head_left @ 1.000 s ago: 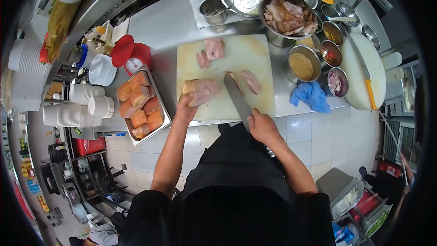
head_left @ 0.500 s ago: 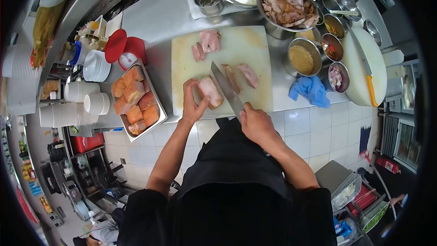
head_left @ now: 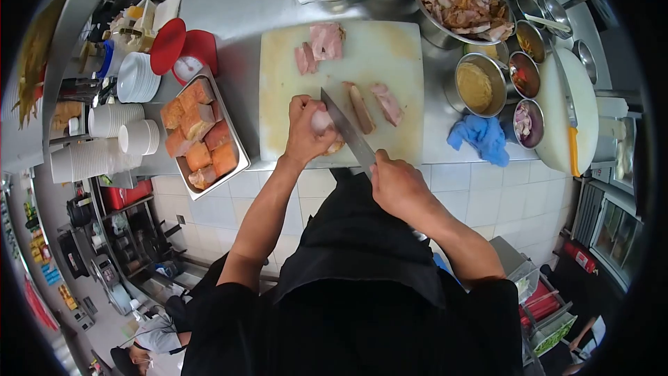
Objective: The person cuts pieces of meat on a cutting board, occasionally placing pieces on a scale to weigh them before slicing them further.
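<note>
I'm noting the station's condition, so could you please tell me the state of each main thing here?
Held meat, partly hidden by the left hand
Held knife, gripped in the right hand
Meat pieces, cut, on the cutting board
Metal tray, filled with meat chunks
Large bowl, heaped with sliced meat
Blue cloth, crumpled
Orange-handled knife, lying unheld

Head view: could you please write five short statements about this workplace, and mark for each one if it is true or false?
1. The right hand holds a large knife. True.
2. The left hand rests away from any meat. False: it grips a meat piece.
3. A yellow-handled knife lies on the round white board. True.
4. The blue cloth lies on the cutting board. False: it lies to the right, on the steel table.
5. The metal tray holds several meat chunks. True.
</note>
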{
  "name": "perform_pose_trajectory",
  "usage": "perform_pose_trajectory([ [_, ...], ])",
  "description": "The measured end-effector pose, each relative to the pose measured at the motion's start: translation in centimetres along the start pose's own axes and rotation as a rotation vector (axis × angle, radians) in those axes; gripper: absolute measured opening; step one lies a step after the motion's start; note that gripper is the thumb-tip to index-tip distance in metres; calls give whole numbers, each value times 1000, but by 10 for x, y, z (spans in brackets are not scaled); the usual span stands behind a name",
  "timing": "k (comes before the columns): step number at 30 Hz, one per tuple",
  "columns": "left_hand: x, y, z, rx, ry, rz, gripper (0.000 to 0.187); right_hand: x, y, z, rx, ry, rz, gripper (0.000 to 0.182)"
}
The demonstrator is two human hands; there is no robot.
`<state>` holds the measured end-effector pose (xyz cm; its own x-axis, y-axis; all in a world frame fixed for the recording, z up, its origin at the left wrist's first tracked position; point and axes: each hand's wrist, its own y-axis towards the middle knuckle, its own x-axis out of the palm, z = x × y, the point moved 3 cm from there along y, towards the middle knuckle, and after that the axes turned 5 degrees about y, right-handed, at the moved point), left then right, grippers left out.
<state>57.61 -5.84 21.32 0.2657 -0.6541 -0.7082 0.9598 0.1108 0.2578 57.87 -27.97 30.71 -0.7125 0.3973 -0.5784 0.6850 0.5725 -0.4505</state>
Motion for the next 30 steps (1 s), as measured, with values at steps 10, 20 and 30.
perform_pose_trajectory([
  [10, 0, 0, 4, -42, -7, 30, 38, 9, 49, -13, -104, -42, -8, 19],
  [20, 4, -4, 3, -38, -19, 29, 39, 46, 64, -11, 22, 6, -1, 20],
  [30, 10, -10, -3, -33, 31, 16, 41, 42, 37, 6, 37, 46, 36, 20],
])
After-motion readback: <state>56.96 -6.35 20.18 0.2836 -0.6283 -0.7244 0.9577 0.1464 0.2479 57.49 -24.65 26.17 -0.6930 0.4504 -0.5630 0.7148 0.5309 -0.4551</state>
